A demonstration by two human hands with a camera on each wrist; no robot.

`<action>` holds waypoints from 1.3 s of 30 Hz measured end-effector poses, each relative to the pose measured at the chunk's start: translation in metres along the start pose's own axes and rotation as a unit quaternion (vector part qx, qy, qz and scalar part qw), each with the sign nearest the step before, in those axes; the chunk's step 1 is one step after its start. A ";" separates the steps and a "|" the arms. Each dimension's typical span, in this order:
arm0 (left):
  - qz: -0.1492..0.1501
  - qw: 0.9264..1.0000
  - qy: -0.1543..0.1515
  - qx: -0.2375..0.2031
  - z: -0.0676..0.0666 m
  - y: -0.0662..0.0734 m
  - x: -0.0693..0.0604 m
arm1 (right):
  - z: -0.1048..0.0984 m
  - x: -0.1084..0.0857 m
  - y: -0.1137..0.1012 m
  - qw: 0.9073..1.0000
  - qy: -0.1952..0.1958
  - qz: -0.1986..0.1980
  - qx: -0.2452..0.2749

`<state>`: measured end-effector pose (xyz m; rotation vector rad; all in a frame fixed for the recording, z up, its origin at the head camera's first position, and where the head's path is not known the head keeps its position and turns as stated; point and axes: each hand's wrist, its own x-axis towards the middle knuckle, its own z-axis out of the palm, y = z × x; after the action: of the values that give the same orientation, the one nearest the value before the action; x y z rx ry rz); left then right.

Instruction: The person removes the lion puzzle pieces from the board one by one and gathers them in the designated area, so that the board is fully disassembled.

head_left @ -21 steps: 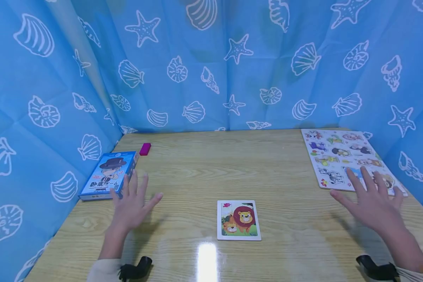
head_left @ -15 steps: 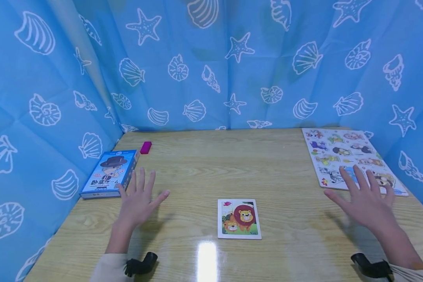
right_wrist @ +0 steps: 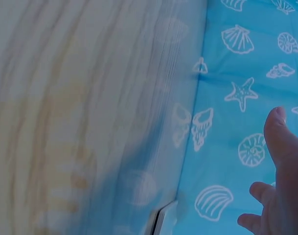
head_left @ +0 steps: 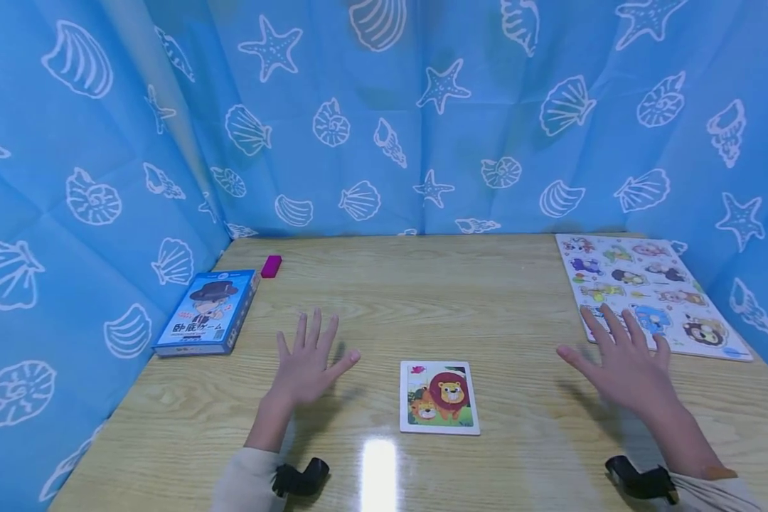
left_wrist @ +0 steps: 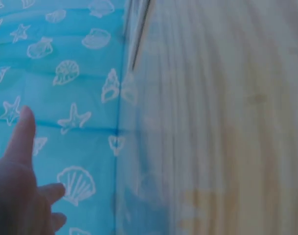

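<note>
In the head view a small white-framed lion picture (head_left: 439, 397) lies flat on the table between the two hands. To its left the left hand (head_left: 307, 366) hovers with fingers spread, holding nothing. On the other side the right hand (head_left: 627, 366) is spread too, empty, its fingertips over the near left edge of the animal board (head_left: 653, 295). Each wrist view shows part of a hand, the left hand (left_wrist: 21, 191) and the right hand (right_wrist: 286, 176), with nothing in the fingers.
A blue card box (head_left: 208, 313) lies at the left side of the wooden table (head_left: 409, 299), with a small magenta block (head_left: 272, 267) just behind it. Blue curtains (head_left: 384, 128) with shells and starfish stand behind and at both sides.
Both hands have moved inward: the left hand rightward, away from the blue box, and the right hand leftward, off most of the animal board. The head view has shifted slightly.
</note>
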<state>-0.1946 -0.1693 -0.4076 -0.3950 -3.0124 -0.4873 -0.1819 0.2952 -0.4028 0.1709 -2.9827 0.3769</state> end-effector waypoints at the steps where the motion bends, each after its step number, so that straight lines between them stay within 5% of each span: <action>1: 0.000 1.000 -0.003 0.004 0.003 0.001 0.000 | 0.001 0.001 -0.003 1.000 0.001 -0.002 0.002; 5: 0.011 1.000 -0.016 0.008 0.012 0.005 0.001 | 0.003 0.004 -0.011 1.000 0.007 -0.010 0.010; 9: 0.038 0.998 -0.031 -0.033 0.019 0.010 0.002 | 0.008 0.006 -0.019 1.000 0.008 -0.016 0.022; 16: 0.111 0.987 -0.045 -0.105 0.030 0.017 0.002 | 0.019 0.012 -0.035 0.998 0.006 -0.030 0.047; 21: 0.137 0.980 -0.058 -0.135 0.036 0.020 0.003 | 0.024 0.014 -0.050 0.997 -0.001 -0.036 0.063; 27: 0.152 0.978 -0.059 -0.129 0.041 0.025 0.005 | 0.033 0.016 -0.074 0.991 -0.034 -0.069 0.105; 34: 0.171 0.977 -0.071 -0.108 0.042 0.032 0.004 | 0.051 0.011 -0.094 0.974 -0.078 -0.116 0.178; 39: 0.177 0.976 -0.075 -0.103 0.044 0.033 0.005 | 0.061 0.006 -0.098 0.968 -0.087 -0.152 0.179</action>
<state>-0.1921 -0.1244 -0.4385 -1.0043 -2.9358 -0.7667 -0.1828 0.1847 -0.4374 0.7206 -2.9539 0.8982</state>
